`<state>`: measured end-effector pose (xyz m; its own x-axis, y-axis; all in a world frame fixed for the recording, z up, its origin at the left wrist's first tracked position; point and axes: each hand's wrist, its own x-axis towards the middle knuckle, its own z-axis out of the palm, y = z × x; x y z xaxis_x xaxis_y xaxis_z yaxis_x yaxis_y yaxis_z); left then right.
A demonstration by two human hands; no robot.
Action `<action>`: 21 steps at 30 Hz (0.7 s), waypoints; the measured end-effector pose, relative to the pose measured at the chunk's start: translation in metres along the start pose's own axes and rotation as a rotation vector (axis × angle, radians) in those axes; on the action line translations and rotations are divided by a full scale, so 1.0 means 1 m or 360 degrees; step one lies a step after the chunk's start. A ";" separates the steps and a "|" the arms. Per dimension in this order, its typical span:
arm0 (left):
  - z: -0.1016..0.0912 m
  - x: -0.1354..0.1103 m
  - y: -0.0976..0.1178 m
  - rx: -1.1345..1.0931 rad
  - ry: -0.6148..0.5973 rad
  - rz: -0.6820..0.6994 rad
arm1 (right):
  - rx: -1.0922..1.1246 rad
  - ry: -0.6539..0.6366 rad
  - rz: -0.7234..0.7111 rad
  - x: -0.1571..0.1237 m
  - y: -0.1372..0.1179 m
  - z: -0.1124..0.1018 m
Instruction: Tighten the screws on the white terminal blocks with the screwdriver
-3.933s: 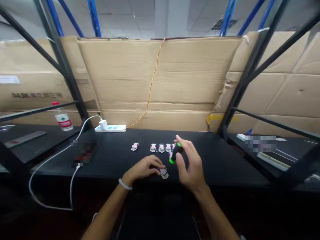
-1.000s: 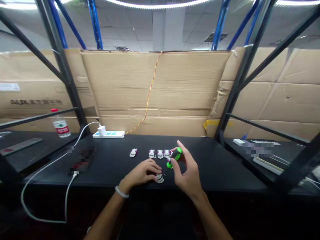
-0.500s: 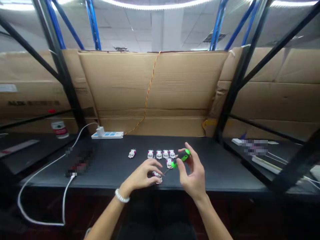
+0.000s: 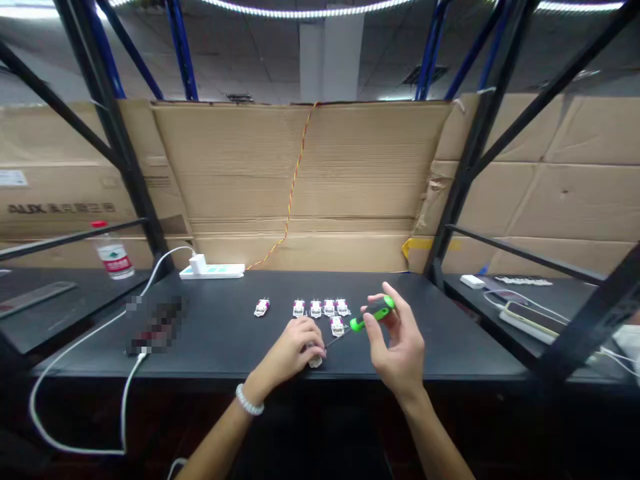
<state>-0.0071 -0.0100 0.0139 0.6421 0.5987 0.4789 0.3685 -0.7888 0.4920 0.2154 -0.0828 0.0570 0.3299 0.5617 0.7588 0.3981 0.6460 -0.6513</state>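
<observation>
My right hand grips a green and black screwdriver by its handle, between thumb and fingers. The thin shaft slants down left to my left hand, whose fingers close over a small white part near the table's front edge. Most of that part is hidden under the fingers. Just beyond, several similar small white and purple parts stand in a row, one of them near its middle. Another white part lies between my hands, and one more sits apart on the left.
On the black table, a white power strip with a plugged-in charger lies at the back left. A white cable loops over the front edge. A bottle stands on the left; a phone lies on the right. Cardboard walls the back.
My right hand and the screwdriver have shifted right and slightly down. My left fingers have closed further over the white part, covering more of it. The view has moved slightly.
</observation>
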 end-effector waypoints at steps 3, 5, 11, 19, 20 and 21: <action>0.006 0.000 0.000 0.0049 0.0019 -0.0003 | 0.0007 0.0075 0.0030 0.005 0.000 -0.008; 0.008 -0.001 0.001 0.0107 0.0020 -0.0052 | 0.0019 0.0115 0.0035 0.009 0.000 -0.012; 0.010 -0.002 0.001 0.0222 -0.0030 -0.0258 | 0.0028 0.0143 0.0032 0.013 0.000 -0.018; -0.009 -0.008 0.013 0.0222 -0.0172 -0.0131 | 0.0008 0.0141 0.0004 0.014 0.002 -0.020; -0.011 -0.010 0.015 0.0247 -0.0241 -0.0110 | 0.0006 0.0144 -0.0002 0.015 0.002 -0.021; -0.012 -0.011 0.017 0.0286 -0.0304 -0.0100 | 0.0003 0.0146 -0.0008 0.015 0.002 -0.022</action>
<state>-0.0163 -0.0286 0.0258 0.7231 0.6236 0.2970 0.5144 -0.7731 0.3711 0.2399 -0.0843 0.0675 0.4047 0.5090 0.7597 0.3982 0.6497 -0.6475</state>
